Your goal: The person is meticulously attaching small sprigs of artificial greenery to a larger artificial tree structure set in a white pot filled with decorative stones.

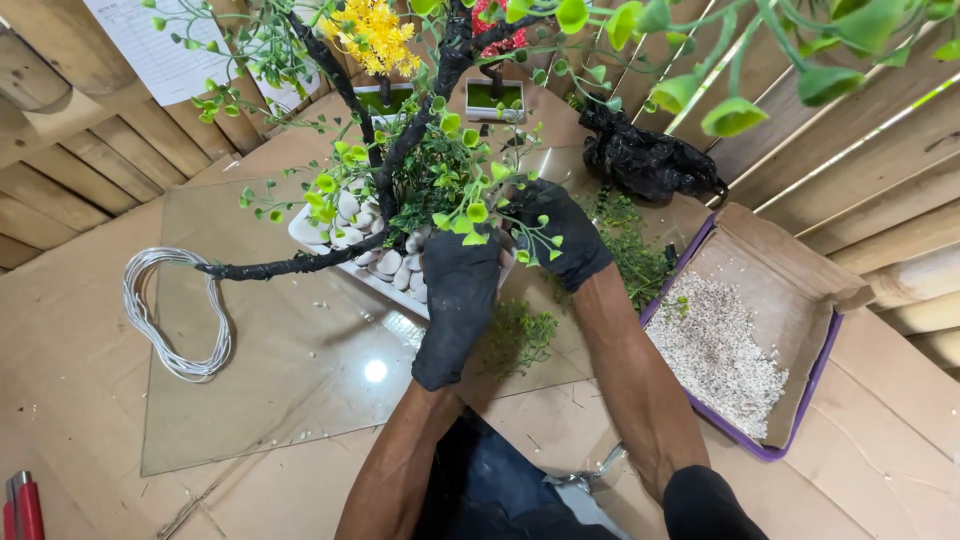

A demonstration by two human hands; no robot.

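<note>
Green leaves on thin stems hang closest to the lens, across the top right of the view. Below them, both hands wear black gloves. Left hand lies flat and stretched against the near side of the white pot, fingers pointing up into the foliage; whether it grips anything there I cannot tell, since leaves cover the fingertips. Right hand is curled at the pot's right end, fingers bent in among the green sprigs, seemingly pinching them, though the pinch itself is hidden.

That pot sits on a glass sheet and holds white pebbles and a dark, twisted artificial tree. One black branch sticks out low to the left over the glass; the trunk climbs toward yellow flowers and a red bloom.

Loose green bits lie on the glass just beside the left wrist. A coil of white wire rests at the glass's left edge. To the right, a purple-edged cardboard box holds pale gravel. A crumpled black bag lies behind it. Two small square pots with green tops stand beyond the tree. A red tool shows at bottom left. Brown cardboard covers the surface, with wooden slats around.
</note>
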